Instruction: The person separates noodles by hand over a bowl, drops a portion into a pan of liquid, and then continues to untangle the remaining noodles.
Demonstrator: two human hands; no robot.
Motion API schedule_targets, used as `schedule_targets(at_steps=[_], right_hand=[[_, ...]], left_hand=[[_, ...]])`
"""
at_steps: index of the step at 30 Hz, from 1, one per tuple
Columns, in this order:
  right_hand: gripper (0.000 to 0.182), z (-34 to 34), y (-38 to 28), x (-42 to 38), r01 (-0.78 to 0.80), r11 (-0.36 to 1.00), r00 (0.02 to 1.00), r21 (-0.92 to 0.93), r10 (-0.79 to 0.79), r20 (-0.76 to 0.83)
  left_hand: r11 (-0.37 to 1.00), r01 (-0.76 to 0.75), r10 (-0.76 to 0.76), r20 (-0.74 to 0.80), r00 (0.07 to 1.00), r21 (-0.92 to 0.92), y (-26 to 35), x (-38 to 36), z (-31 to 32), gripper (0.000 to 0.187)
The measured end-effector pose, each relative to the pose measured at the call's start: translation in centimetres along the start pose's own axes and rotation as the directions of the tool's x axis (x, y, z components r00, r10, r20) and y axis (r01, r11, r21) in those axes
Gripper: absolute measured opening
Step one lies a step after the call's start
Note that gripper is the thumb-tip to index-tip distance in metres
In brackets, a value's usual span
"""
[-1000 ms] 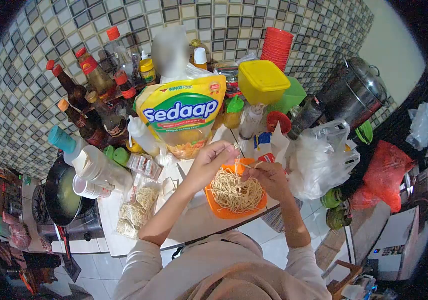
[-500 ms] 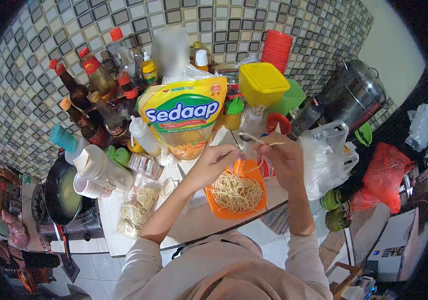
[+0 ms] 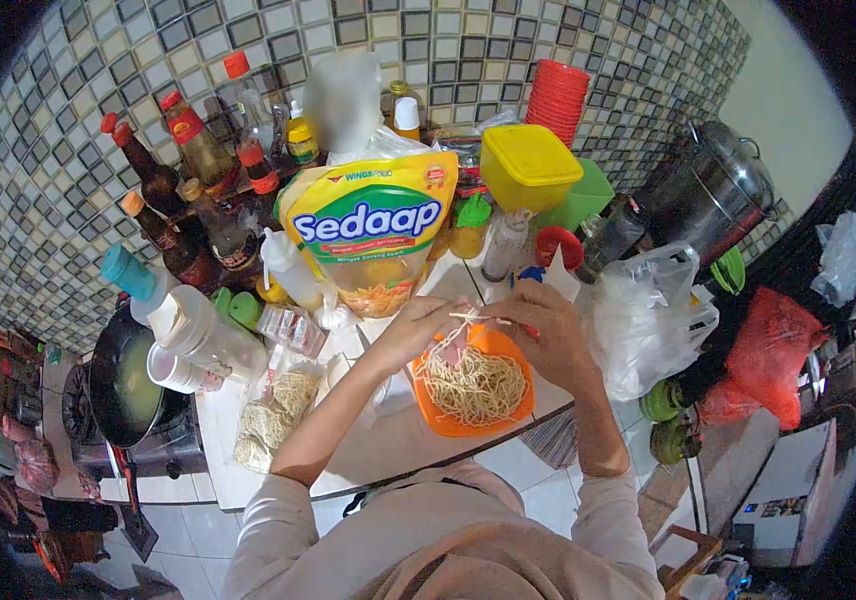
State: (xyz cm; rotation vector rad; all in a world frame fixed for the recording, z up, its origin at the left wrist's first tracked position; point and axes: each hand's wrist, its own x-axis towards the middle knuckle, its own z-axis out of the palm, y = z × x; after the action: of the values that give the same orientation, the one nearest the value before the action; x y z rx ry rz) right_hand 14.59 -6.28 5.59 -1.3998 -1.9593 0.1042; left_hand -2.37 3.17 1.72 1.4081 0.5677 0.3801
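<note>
An orange plastic bowl holds a heap of pale noodles in front of me. My left hand is closed above its far left rim, fingers pinching noodle strands that trail down into the heap. My right hand is closed above the far right rim, its fingertips facing the left ones. A pale noodle strand stretches between the two hands. My right fingertips are partly hidden by the back of the hand.
A large yellow Sedaap pouch stands behind the bowl. At left are a bag of dry noodles, stacked plastic cups and a wok on a stove. A white plastic bag lies right; sauce bottles stand behind.
My right hand has come down and left, and its fingers have turned inward toward the left hand. The strand raised at its fingertips is now lower, between both hands.
</note>
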Motion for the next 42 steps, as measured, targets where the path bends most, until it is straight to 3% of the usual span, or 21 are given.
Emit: schedule_targets(at_steps=[3, 7, 10, 12, 13, 14, 15, 17, 18, 20, 24, 26, 28, 31, 34, 37, 39, 40, 42], right_hand=[[0.019, -0.7, -0.5, 0.3, -0.062, 0.998, 0.996, 0.011, 0.063, -0.071], [0.019, -0.8, -0.1, 0.1, -0.118, 0.99, 0.98, 0.076, 0.129, -0.154], [0.018, -0.7, 0.0, 0.2, -0.086, 0.996, 0.971, -0.032, 0.076, -0.225], [0.019, -0.4, -0.5, 0.1, -0.098, 0.991, 0.988, -0.094, 0.086, -0.128], [0.019, -0.1, -0.6, -0.2, -0.096, 0.991, 0.988, -0.093, 0.084, -0.127], [0.018, 0.4, -0.5, -0.5, -0.02, 0.998, 0.997, -0.066, 0.015, -0.077], [0.016, 0.7, -0.6, -0.7, 0.053, 0.998, 0.998, -0.035, -0.055, -0.029], [0.017, 0.8, -1.5, -0.7, 0.123, 0.992, 0.992, -0.014, -0.122, 0.018], [0.017, 0.9, -1.9, -0.8, 0.19, 0.982, 0.98, 0.011, -0.191, 0.061], [0.018, 2.0, -1.6, -1.4, 0.228, 0.974, 0.972, 0.009, -0.228, 0.059], [0.02, 3.0, -1.4, -2.0, 0.285, 0.956, 0.953, -0.071, -0.274, 0.132], [0.022, 3.1, -1.7, -2.3, 0.271, 0.957, 0.952, -0.101, -0.251, 0.175], [0.024, 3.2, -1.9, -2.6, 0.256, 0.957, 0.95, -0.132, -0.224, 0.217], [0.027, 3.2, -2.1, -2.9, 0.287, 0.941, 0.954, -0.181, -0.262, 0.146], [0.029, 2.9, -2.6, -3.5, 0.29, 0.941, 0.945, -0.175, -0.252, 0.211], [0.027, 3.1, -2.3, -4.2, 0.271, 0.96, 0.94, -0.074, -0.247, 0.234], [0.03, 2.7, -2.2, -4.3, 0.183, 0.973, 0.968, 0.142, -0.204, 0.146], [0.03, 2.4, -1.9, -4.5, 0.183, 0.973, 0.968, 0.142, -0.203, 0.147], [0.018, 1.7, -1.0, -4.9, -0.038, 0.996, 0.981, 0.081, 0.022, 0.193]], left_hand=[[0.999, 0.039, -0.038, -0.043, 0.998, 0.015, -0.7, 0.2, -0.4, 0.036], [0.995, 0.028, -0.026, 0.031, 0.999, -0.093, -1.5, 0.5, -0.4, 0.044], [0.99, 0.069, -0.064, 0.04, 0.997, -0.126, -0.7, 0.0, 0.4, 0.049], [0.986, 0.082, -0.076, 0.047, 0.996, -0.144, -0.8, 0.0, 0.8, 0.051], [0.96, 0.089, -0.076, 0.059, 0.995, -0.264, -1.3, 0.1, 0.8, 0.051], [0.92, 0.095, -0.074, 0.07, 0.995, -0.38, -1.5, 0.2, 0.9, 0.052], [0.92, 0.095, -0.074, 0.069, 0.995, -0.381, -1.3, 0.2, 0.8, 0.052], [0.823, 0.242, -0.148, 0.217, 0.965, -0.514, -0.6, 0.1, 0.8, 0.048], [0.822, 0.243, -0.149, 0.217, 0.965, -0.515, -0.5, 0.0, 1.0, 0.048], [0.917, 0.156, -0.161, 0.016, 0.987, -0.367, -0.5, -0.2, 1.3, 0.039], [0.925, 0.153, -0.122, 0.109, 0.986, -0.348, -2.6, 0.3, 0.5, 0.029], [0.913, 0.172, -0.091, 0.228, 0.969, -0.37, -2.7, 0.4, 0.4, 0.023], [0.902, 0.171, -0.092, 0.209, 0.974, -0.397, -2.1, 0.2, 0.8, 0.022], [0.897, 0.167, -0.108, 0.163, 0.981, -0.409, -1.8, 0.2, 1.1, 0.021], [0.89, 0.166, -0.123, 0.128, 0.984, -0.424, -1.5, 0.2, 0.9, 0.023], [0.879, 0.138, -0.102, 0.104, 0.989, -0.456, -1.2, 0.3, 0.8, 0.023], [0.881, 0.113, -0.08, 0.09, 0.993, -0.459, -1.3, 0.3, 0.7, 0.022], [0.9, 0.085, -0.056, 0.079, 0.995, -0.427, -1.5, 0.4, 0.6, 0.022], [0.917, 0.056, -0.031, 0.068, 0.997, -0.396, -1.7, 0.4, 0.3, 0.022]])
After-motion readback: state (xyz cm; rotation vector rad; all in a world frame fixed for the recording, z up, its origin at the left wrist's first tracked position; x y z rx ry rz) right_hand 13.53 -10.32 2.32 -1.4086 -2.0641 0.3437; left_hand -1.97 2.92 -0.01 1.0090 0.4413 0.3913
